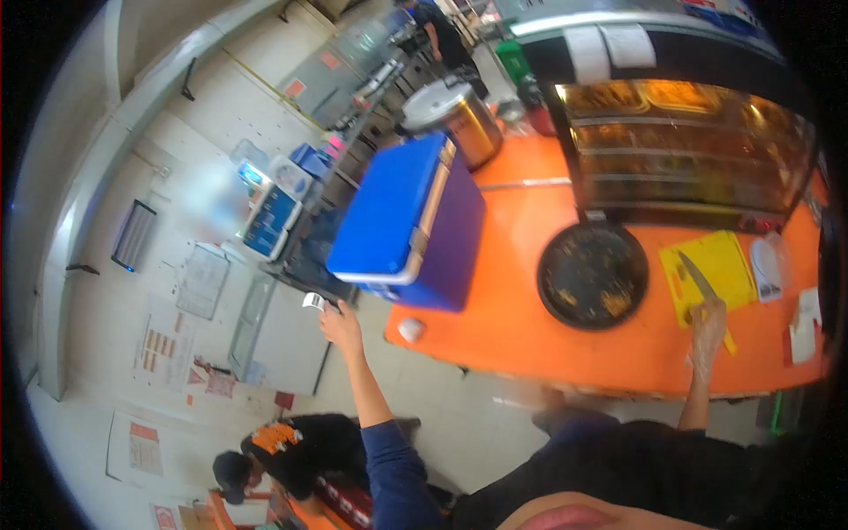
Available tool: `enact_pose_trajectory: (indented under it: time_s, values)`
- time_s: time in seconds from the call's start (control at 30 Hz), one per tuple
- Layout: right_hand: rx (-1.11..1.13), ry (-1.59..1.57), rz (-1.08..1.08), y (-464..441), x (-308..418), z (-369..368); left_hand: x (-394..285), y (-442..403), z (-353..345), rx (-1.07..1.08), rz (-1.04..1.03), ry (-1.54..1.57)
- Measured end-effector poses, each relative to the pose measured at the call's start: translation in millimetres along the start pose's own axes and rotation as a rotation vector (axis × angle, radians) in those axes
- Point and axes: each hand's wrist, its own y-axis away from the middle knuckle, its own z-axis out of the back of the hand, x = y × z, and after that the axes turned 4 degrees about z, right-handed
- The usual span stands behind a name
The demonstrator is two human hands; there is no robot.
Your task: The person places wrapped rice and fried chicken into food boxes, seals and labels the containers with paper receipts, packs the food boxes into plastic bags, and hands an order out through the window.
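Note:
My left hand (343, 325) is stretched out past the table's left corner, its fingers closed on a small curled paper label (314, 301) with dark print. The blue cooler box (389, 212) stands just beyond it. My right hand (707, 320), in a clear plastic glove, is wrapped round the handle of a knife (696, 273). The blade lies over a yellow cutting board (724, 256), pointing away from me. A round black pan (590, 281) with food scraps in it sits left of the board.
An orange table (508, 256) carries a lit food display case (689, 150) and a large steel pot (468, 119). A white crumpled item (411, 329) lies near the table corner. One person (309, 450) bends at lower left; another person (442, 40) stands at the back.

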Motion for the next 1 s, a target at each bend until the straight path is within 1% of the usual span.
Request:
enact_pose_trajectory:
  time_s: [0.07,0.1,0.13,0.17,0.2,0.23,0.27,0.3,0.33,0.37,0.4,0.43,0.5,0.53,0.57,0.6,0.63,0.67,0.7,0.73,0.77,0.8,0.83,0.87,0.9,0.93,0.97,1.0]
  values:
    - [-0.257,-0.488,-0.044,-6.6,-3.5,-14.7,-21.6,-8.5,-21.6,0.024,0.034,-0.281]
    - [-0.186,-0.555,-0.188,32.7,129.3,-90.4,11.5,-147.8,-21.0,0.049,-0.091,-0.428]
    - [-0.272,-0.496,-0.130,4.3,197.9,-86.5,10.3,-183.8,-53.0,0.070,-0.105,-0.399]
    - [-0.338,-0.407,-0.076,-10.5,234.8,-81.3,17.4,-199.8,-84.6,0.124,-0.113,-0.377]
    - [-0.141,-0.100,0.068,-20.4,240.0,-87.4,21.0,-207.6,-113.8,0.141,-0.100,-0.363]
    - [-0.137,-0.095,0.063,-23.4,274.5,-92.7,24.1,-227.1,-128.4,0.258,-0.110,-0.366]
    - [-0.066,-0.199,0.001,-23.5,315.8,-97.8,29.6,-239.6,-143.3,0.383,-0.117,-0.367]
    - [0.002,-0.302,-0.064,-23.3,351.0,-101.9,33.7,-250.5,-155.7,0.396,-0.119,-0.365]
    - [-0.003,-0.294,-0.070,-23.3,373.2,-108.1,35.0,-264.4,-167.7,0.580,-0.109,-0.356]
    - [0.028,-0.376,-0.082,-22.5,393.1,-115.6,36.3,-279.0,-179.5,0.760,-0.103,-0.347]
    - [0.057,-0.463,-0.096,-21.6,409.3,-125.2,56.3,-292.9,-206.9,0.765,-0.155,-0.154]
    - [0.052,-0.464,-0.110,-18.1,421.0,-133.9,48.8,-291.5,-198.6,0.723,-0.230,-0.124]
    - [0.031,-0.481,-0.171,-5.0,438.6,-146.9,39.9,-284.3,-184.1,0.656,-0.453,-0.157]
    - [-0.002,-0.425,-0.168,3.6,449.1,-151.2,39.0,-281.8,-180.9,0.673,-0.466,-0.155]
    - [-0.005,-0.413,-0.187,16.7,459.6,-157.2,41.5,-281.7,-177.9,0.724,-0.475,-0.048]
    - [-0.063,-0.341,-0.195,28.8,469.9,-163.7,45.0,-288.1,-184.7,0.769,-0.487,0.069]
    - [-0.120,-0.266,-0.196,39.3,479.7,-170.7,58.3,-294.3,-198.7,0.759,-0.489,0.137]
    - [-0.161,-0.399,-0.257,52.8,489.8,-182.4,68.7,-298.7,-208.5,0.784,-0.517,0.248]
    - [-0.167,-0.382,-0.259,64.2,500.0,-195.6,74.0,-304.2,-214.9,0.805,-0.544,0.362]
    - [-0.132,-0.480,-0.264,77.6,508.7,-208.7,75.2,-307.6,-213.8,0.825,-0.543,0.374]
    - [-0.099,-0.577,-0.272,88.2,518.1,-217.4,75.3,-311.1,-212.1,0.813,-0.508,0.454]
    - [-0.057,-0.589,-0.290,93.6,546.2,-221.1,68.4,-313.0,-199.7,0.809,-0.469,0.530]
    - [0.097,-0.630,-0.240,99.7,572.1,-219.4,47.9,-322.6,-167.1,0.910,-0.395,0.539]
    - [0.266,-0.664,-0.203,106.6,599.0,-214.1,37.5,-333.4,-156.2,0.881,-0.453,0.594]
    - [0.469,-0.604,-0.025,99.9,630.2,-200.5,17.8,-343.9,-130.8,0.871,-0.547,0.714]
    - [0.690,-0.550,0.138,90.8,660.0,-193.7,-4.3,-344.5,-106.8,0.917,-0.497,0.879]
    - [0.748,-0.596,0.242,86.6,683.7,-200.3,-20.6,-354.3,-98.1,0.841,-0.718,0.900]
    - [0.792,-0.645,0.358,79.6,704.6,-208.6,-42.7,-357.3,-81.2,0.895,-0.747,0.929]
